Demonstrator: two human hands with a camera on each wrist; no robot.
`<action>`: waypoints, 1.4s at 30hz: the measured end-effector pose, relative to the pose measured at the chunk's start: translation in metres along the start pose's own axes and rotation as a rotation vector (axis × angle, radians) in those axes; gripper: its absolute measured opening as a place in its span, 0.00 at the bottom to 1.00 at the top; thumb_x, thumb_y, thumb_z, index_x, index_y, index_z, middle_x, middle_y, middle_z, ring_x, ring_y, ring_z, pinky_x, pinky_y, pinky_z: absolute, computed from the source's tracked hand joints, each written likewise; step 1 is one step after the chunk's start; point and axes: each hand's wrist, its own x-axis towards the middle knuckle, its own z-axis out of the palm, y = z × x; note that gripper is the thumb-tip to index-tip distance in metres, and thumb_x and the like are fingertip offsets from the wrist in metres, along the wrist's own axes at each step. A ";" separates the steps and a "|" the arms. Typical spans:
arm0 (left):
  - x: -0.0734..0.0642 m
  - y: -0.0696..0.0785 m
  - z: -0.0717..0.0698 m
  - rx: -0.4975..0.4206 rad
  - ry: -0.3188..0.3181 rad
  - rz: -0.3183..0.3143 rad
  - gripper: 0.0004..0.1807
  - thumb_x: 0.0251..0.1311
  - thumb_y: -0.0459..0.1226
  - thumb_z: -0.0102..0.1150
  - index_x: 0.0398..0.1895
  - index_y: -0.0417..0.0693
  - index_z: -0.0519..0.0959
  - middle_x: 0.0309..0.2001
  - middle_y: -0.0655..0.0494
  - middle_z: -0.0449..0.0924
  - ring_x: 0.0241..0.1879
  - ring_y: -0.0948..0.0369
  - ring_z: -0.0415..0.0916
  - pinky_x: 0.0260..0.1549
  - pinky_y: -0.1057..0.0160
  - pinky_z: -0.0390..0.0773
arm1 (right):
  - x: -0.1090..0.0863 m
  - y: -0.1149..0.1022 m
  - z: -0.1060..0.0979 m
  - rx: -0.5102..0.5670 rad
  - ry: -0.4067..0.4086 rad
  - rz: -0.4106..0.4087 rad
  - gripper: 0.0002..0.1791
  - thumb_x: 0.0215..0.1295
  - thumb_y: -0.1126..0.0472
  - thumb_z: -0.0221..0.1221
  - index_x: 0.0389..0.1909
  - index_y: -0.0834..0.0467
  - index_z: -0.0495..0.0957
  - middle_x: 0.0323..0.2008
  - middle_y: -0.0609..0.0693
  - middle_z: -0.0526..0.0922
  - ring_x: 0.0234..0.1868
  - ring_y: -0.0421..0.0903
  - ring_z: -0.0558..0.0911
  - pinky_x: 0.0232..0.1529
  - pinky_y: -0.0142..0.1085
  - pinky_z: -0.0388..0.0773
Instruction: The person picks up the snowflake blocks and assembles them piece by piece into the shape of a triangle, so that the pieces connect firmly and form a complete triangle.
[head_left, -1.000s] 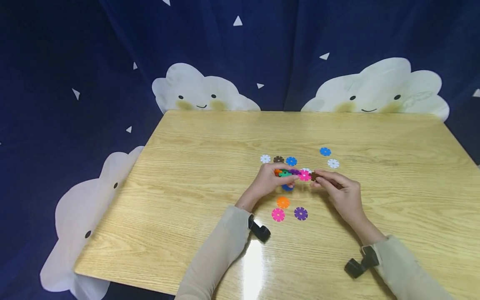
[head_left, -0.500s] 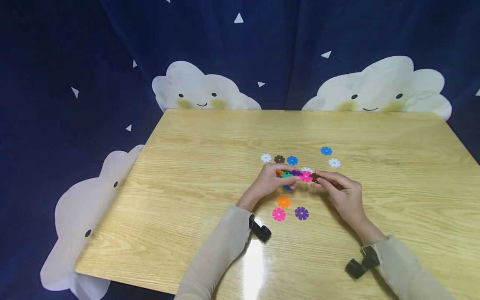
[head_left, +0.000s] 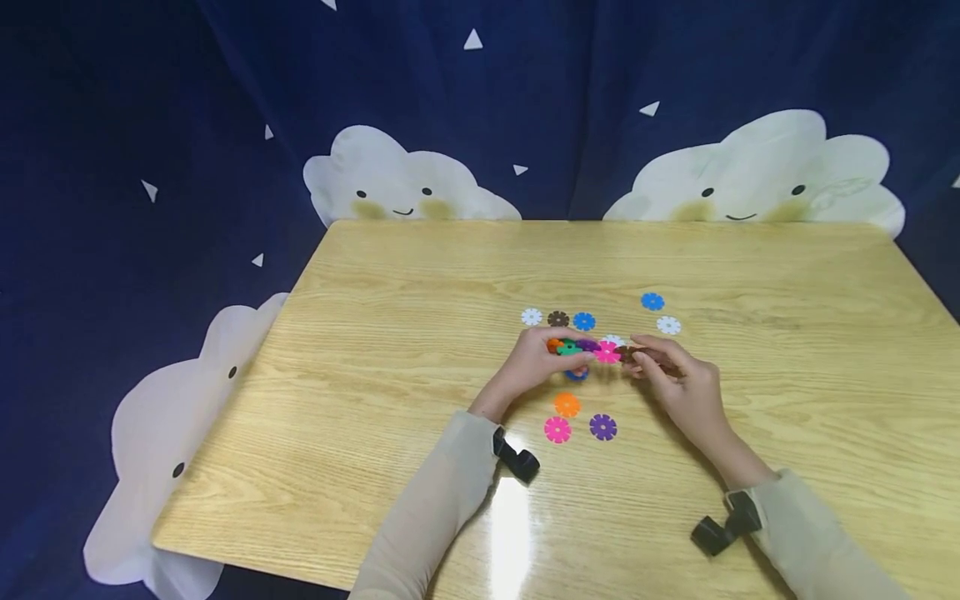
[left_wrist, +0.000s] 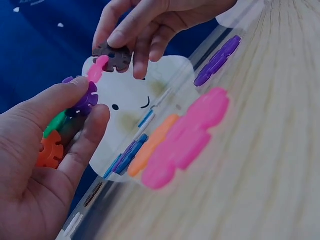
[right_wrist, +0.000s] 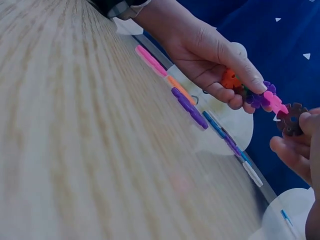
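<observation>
L wrist view: L hand (left_wrist: pixel 25 170) pinches purple slotted plastic disc (left_wrist: pixel 86 101); R hand (left_wrist: pixel 150 22) pinches brown slotted plastic disc (left_wrist: pixel 116 60); pink slotted plastic disc (left_wrist: pixel 97 69) sits between. Discs prob. light, stiff, slightly slick; hold by rim.

R wrist view: all three held above wooden table (right_wrist: pixel 75 125).

Head view: vs. 0.5 s ago, pink disc slightly further L; loose orange disc (head_left: pixel 567 405) approx. unmoved.

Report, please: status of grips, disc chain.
Left grip: chain by purple disc. Right grip: brown disc against pink disc, joint unclear. Loose discs on table below.
</observation>
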 end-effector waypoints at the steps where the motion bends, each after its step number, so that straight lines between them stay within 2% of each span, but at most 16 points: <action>1: 0.000 0.000 0.000 0.013 0.004 -0.003 0.18 0.57 0.41 0.69 0.52 0.49 0.84 0.51 0.52 0.85 0.35 0.69 0.81 0.35 0.74 0.82 | 0.000 0.000 0.000 -0.011 0.000 -0.002 0.16 0.53 0.81 0.63 0.43 0.66 0.84 0.36 0.65 0.87 0.39 0.18 0.81 0.40 0.14 0.78; 4: 0.000 0.000 -0.002 0.024 0.006 -0.006 0.21 0.58 0.41 0.69 0.56 0.50 0.81 0.56 0.52 0.82 0.26 0.70 0.72 0.27 0.75 0.75 | 0.001 0.000 -0.001 -0.032 0.011 -0.008 0.14 0.53 0.81 0.64 0.39 0.66 0.84 0.36 0.62 0.87 0.36 0.19 0.79 0.38 0.13 0.78; 6: 0.000 0.000 -0.002 0.035 0.011 -0.004 0.23 0.58 0.41 0.69 0.58 0.50 0.79 0.57 0.51 0.81 0.26 0.69 0.69 0.25 0.74 0.72 | 0.002 0.001 0.000 -0.056 0.029 -0.008 0.12 0.51 0.80 0.65 0.36 0.65 0.85 0.35 0.60 0.86 0.34 0.20 0.77 0.35 0.12 0.76; 8: 0.000 -0.001 -0.003 0.040 0.020 -0.004 0.25 0.58 0.41 0.68 0.59 0.51 0.78 0.57 0.50 0.80 0.31 0.66 0.73 0.30 0.73 0.75 | 0.001 0.002 0.000 -0.087 0.033 -0.010 0.11 0.50 0.79 0.67 0.34 0.65 0.85 0.33 0.57 0.84 0.32 0.21 0.74 0.32 0.11 0.74; 12: 0.000 -0.002 -0.004 -0.014 0.054 -0.026 0.31 0.58 0.39 0.69 0.65 0.50 0.71 0.55 0.49 0.79 0.51 0.60 0.78 0.50 0.67 0.81 | 0.001 0.002 0.001 -0.122 0.018 -0.017 0.10 0.49 0.79 0.68 0.32 0.64 0.84 0.27 0.54 0.84 0.27 0.21 0.72 0.26 0.12 0.72; 16: 0.000 -0.003 -0.004 -0.168 0.076 -0.068 0.39 0.58 0.36 0.68 0.71 0.49 0.61 0.61 0.44 0.72 0.46 0.61 0.81 0.50 0.64 0.82 | 0.000 0.001 0.001 -0.113 0.013 0.005 0.10 0.49 0.78 0.68 0.32 0.65 0.84 0.26 0.56 0.85 0.26 0.20 0.72 0.26 0.13 0.72; 19: 0.001 -0.003 -0.004 -0.251 0.071 -0.108 0.38 0.58 0.36 0.67 0.71 0.48 0.61 0.58 0.38 0.74 0.39 0.64 0.81 0.46 0.66 0.82 | 0.000 -0.001 0.001 -0.081 0.011 0.070 0.09 0.51 0.77 0.68 0.32 0.65 0.84 0.26 0.58 0.86 0.25 0.20 0.73 0.26 0.13 0.73; 21: 0.001 -0.003 -0.002 -0.265 0.055 -0.130 0.33 0.59 0.35 0.67 0.67 0.45 0.65 0.52 0.38 0.79 0.38 0.66 0.81 0.45 0.68 0.82 | -0.001 -0.003 0.002 -0.056 0.005 0.129 0.08 0.52 0.76 0.68 0.33 0.64 0.84 0.27 0.59 0.86 0.24 0.21 0.74 0.25 0.15 0.73; 23: 0.001 -0.003 0.000 -0.241 0.032 -0.138 0.26 0.59 0.35 0.66 0.60 0.40 0.69 0.45 0.39 0.83 0.37 0.68 0.80 0.43 0.69 0.83 | -0.001 -0.005 0.003 -0.013 -0.004 0.195 0.07 0.54 0.74 0.68 0.34 0.64 0.85 0.27 0.60 0.86 0.22 0.25 0.75 0.21 0.17 0.73; 26: 0.001 -0.001 0.005 -0.184 -0.002 -0.127 0.18 0.60 0.33 0.65 0.50 0.35 0.73 0.42 0.40 0.83 0.35 0.69 0.79 0.39 0.71 0.83 | -0.001 -0.008 0.006 0.066 -0.024 0.286 0.07 0.56 0.73 0.67 0.36 0.64 0.84 0.27 0.59 0.86 0.21 0.32 0.79 0.18 0.21 0.74; 29: 0.001 0.001 0.012 -0.143 -0.033 -0.094 0.18 0.61 0.33 0.64 0.51 0.32 0.75 0.41 0.35 0.83 0.32 0.68 0.79 0.36 0.72 0.83 | 0.000 -0.012 0.010 0.151 -0.047 0.367 0.06 0.59 0.70 0.66 0.37 0.66 0.83 0.26 0.53 0.87 0.21 0.37 0.82 0.18 0.25 0.77; 32: 0.001 0.003 0.017 -0.165 -0.051 -0.068 0.19 0.64 0.34 0.61 0.56 0.34 0.76 0.43 0.34 0.83 0.30 0.68 0.79 0.36 0.71 0.84 | 0.002 -0.014 0.016 0.222 -0.063 0.448 0.08 0.61 0.68 0.65 0.39 0.69 0.82 0.25 0.45 0.87 0.23 0.37 0.84 0.18 0.26 0.78; 35: 0.001 0.004 0.021 -0.204 -0.036 -0.047 0.20 0.66 0.33 0.59 0.59 0.35 0.75 0.45 0.34 0.82 0.29 0.69 0.79 0.35 0.70 0.85 | 0.003 -0.016 0.021 0.321 -0.052 0.537 0.11 0.61 0.67 0.65 0.40 0.71 0.81 0.25 0.43 0.88 0.22 0.37 0.83 0.17 0.25 0.77; 38: 0.001 0.004 0.023 -0.224 -0.001 -0.039 0.18 0.66 0.32 0.58 0.57 0.34 0.75 0.45 0.34 0.81 0.29 0.69 0.78 0.34 0.72 0.84 | 0.004 -0.017 0.024 0.414 -0.026 0.603 0.10 0.61 0.66 0.65 0.39 0.70 0.81 0.24 0.44 0.88 0.20 0.37 0.82 0.15 0.25 0.74; 40: 0.001 0.004 0.023 -0.237 0.015 -0.037 0.17 0.66 0.31 0.58 0.56 0.33 0.76 0.44 0.33 0.81 0.29 0.69 0.78 0.34 0.72 0.84 | 0.005 -0.018 0.026 0.433 -0.018 0.616 0.10 0.61 0.67 0.65 0.40 0.70 0.81 0.24 0.43 0.88 0.19 0.37 0.81 0.15 0.25 0.73; 42: 0.001 0.004 0.023 -0.233 0.027 -0.036 0.16 0.65 0.31 0.58 0.54 0.32 0.77 0.43 0.32 0.81 0.29 0.68 0.78 0.34 0.72 0.84 | 0.005 -0.018 0.026 0.395 -0.027 0.605 0.11 0.62 0.67 0.65 0.41 0.70 0.81 0.25 0.41 0.88 0.19 0.37 0.80 0.15 0.25 0.73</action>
